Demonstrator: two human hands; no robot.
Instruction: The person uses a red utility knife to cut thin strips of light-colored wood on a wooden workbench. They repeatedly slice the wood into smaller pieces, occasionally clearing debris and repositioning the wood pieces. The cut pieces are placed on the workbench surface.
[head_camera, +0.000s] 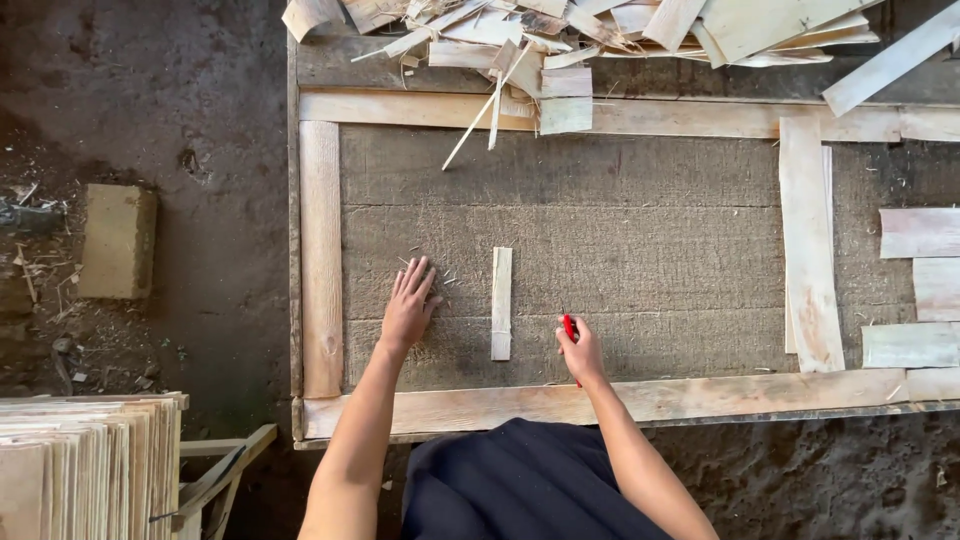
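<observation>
Surface: wide grey fibrous-board desk (640, 250), top rough and matted, framed by pale wood veneer strips: long one along the near edge (700, 395), upright one on the left side (321, 260), long one across the far side (680, 118). Beyond the far strip, a loose heap of pale veneer offcuts and splinters (590, 30) spills over the desk's back edge. Around it: dark packed-dirt floor (200, 100), a tan rectangular block (118, 240) lying on it to the left, a stack of thin veneer sheets on edge (85, 465) at bottom left. Left hand (409, 305) flat on the board, palm down, fingers spread, holding nothing. Right hand (581, 350) closed around a red-handled tool (570, 328); kind of tool cannot be told. Short narrow pale veneer strip (501, 303) lies upright between the two hands, touching neither, near the middle of the framed area's left half. To the right, a wide upright veneer plank (810, 250) runs from far strip to near strip; past it, several short veneer pieces (920, 290) stacked toward the right edge. Open board between short strip and plank is bare, also above the hands up to the far strip.
</observation>
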